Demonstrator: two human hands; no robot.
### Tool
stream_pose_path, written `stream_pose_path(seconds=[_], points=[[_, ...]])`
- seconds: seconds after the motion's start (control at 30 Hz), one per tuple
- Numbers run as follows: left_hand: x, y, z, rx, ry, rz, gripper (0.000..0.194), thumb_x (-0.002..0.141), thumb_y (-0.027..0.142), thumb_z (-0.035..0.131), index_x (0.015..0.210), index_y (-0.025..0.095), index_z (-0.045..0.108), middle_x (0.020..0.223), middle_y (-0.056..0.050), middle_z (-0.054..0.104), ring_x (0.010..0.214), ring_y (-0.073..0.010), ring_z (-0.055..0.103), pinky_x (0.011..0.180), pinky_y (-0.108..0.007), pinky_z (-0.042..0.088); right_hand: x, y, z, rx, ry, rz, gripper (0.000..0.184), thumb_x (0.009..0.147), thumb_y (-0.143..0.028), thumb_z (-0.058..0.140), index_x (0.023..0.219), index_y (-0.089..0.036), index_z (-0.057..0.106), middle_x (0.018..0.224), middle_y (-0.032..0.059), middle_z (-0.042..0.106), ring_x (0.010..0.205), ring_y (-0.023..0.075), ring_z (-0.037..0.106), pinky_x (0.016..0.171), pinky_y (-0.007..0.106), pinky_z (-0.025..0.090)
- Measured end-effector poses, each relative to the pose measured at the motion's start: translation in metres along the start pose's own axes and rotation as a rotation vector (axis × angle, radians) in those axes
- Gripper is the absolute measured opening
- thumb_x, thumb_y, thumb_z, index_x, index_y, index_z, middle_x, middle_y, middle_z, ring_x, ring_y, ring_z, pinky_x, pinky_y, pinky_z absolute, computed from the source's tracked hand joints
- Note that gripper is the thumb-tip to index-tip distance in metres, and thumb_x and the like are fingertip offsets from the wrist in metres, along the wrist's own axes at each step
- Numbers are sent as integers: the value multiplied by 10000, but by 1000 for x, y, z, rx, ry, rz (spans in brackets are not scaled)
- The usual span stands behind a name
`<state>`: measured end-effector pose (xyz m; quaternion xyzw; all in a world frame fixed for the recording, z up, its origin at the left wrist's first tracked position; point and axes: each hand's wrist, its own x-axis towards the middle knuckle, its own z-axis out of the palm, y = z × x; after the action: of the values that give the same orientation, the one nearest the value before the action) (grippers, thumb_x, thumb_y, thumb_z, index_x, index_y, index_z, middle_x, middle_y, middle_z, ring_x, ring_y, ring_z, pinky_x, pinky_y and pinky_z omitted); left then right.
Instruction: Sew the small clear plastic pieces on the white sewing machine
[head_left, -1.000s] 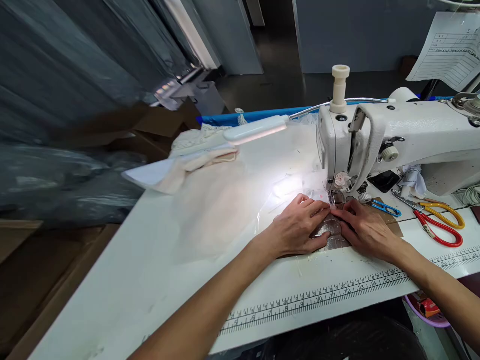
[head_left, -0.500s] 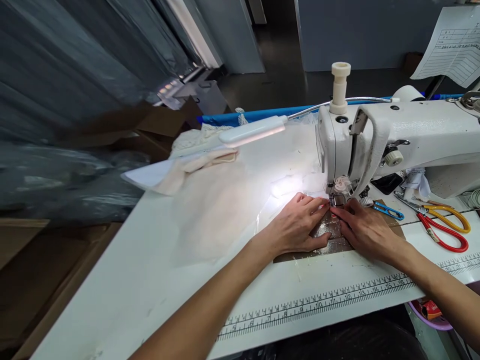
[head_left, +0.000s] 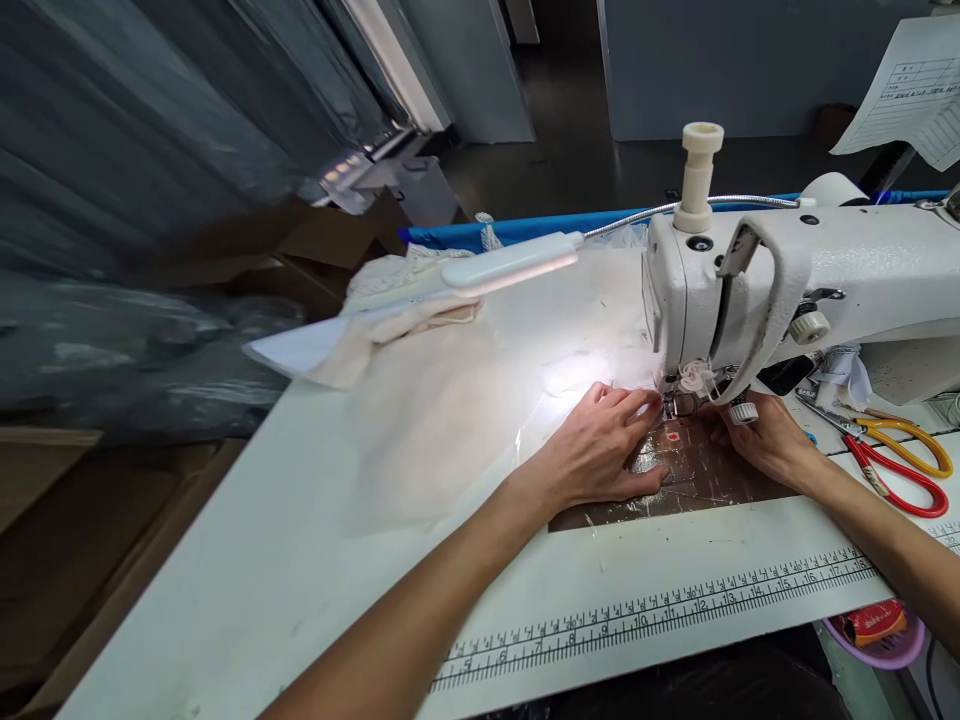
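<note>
My left hand [head_left: 600, 450] lies flat with fingers stretched out, pressing thin clear material against the table just left of the presser foot [head_left: 679, 403] of the white sewing machine [head_left: 795, 270]. My right hand [head_left: 765, 440] sits right of the needle, under the machine arm, fingers curled near a small white knob; what they grip is hidden. A brown taped patch [head_left: 694, 480] with a small red mark lies on the table between both hands. Sheer cream fabric [head_left: 442, 400] spreads to the left under the lamp's glare.
A gooseneck lamp [head_left: 510, 272] hangs over the fabric. Red scissors [head_left: 896, 480] and yellow scissors [head_left: 911, 445] lie at the right. A printed ruler [head_left: 675, 610] runs along the table's front edge. Paper sheets [head_left: 907, 90] hang top right. Cardboard boxes [head_left: 315, 250] stand beyond the table.
My right hand has moved off the brown patch, right and back under the machine arm. My left hand stays pressed by the presser foot. The view has shifted slightly.
</note>
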<state>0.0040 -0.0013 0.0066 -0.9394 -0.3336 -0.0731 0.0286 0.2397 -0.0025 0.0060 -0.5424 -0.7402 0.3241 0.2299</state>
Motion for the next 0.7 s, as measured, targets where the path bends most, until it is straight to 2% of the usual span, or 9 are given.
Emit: stream_pose_path(seconds=[0.07, 0.17, 0.23, 0.37, 0.47, 0.7], points=[[0, 0, 0, 1, -8, -6, 531, 907, 550, 450, 1089, 99, 663, 1068, -133, 608, 881, -236, 565, 807, -403, 434, -2, 1, 0, 57, 32, -38, 379, 976, -430, 365, 781, -202, 597, 723, 65, 671, 653, 199, 632, 641, 331, 523], [-1, -1, 0, -10, -10, -9, 538, 905, 560, 451, 1108, 106, 656, 1066, -128, 608, 901, -241, 569, 829, -408, 430, -9, 2, -2, 165, -8, -94, 383, 952, -524, 425, 939, -196, 621, 858, 82, 706, 782, 228, 674, 719, 358, 551], [-1, -2, 1, -27, -2, -10, 547, 905, 570, 451, 1148, 117, 639, 1089, -127, 605, 925, -246, 573, 841, -412, 428, -13, 3, -3, 210, -10, -70, 401, 933, -550, 457, 1016, -193, 620, 880, 83, 717, 825, 241, 686, 737, 368, 558], [-3, -3, 3, -42, 38, -33, 605, 918, 577, 436, 1269, 101, 563, 1161, -150, 591, 995, -268, 573, 889, -435, 419, -16, 8, 4, 181, 53, 41, 384, 903, -466, 526, 1156, -188, 601, 787, 48, 721, 725, 235, 693, 642, 348, 551], [-5, -2, 4, -38, 64, -65, 617, 935, 562, 422, 1307, 82, 529, 1201, -164, 581, 1036, -281, 563, 935, -451, 404, -14, 11, 9, 141, 98, 63, 344, 888, -391, 542, 1159, -191, 610, 754, 36, 716, 703, 230, 693, 648, 348, 553], [-6, 0, 3, -28, 59, -115, 575, 964, 536, 376, 1308, 96, 510, 1227, -165, 573, 1039, -287, 558, 939, -461, 406, -12, 16, 10, 141, 104, 76, 277, 878, -362, 544, 1102, -225, 634, 735, 17, 708, 709, 222, 694, 666, 346, 562]])
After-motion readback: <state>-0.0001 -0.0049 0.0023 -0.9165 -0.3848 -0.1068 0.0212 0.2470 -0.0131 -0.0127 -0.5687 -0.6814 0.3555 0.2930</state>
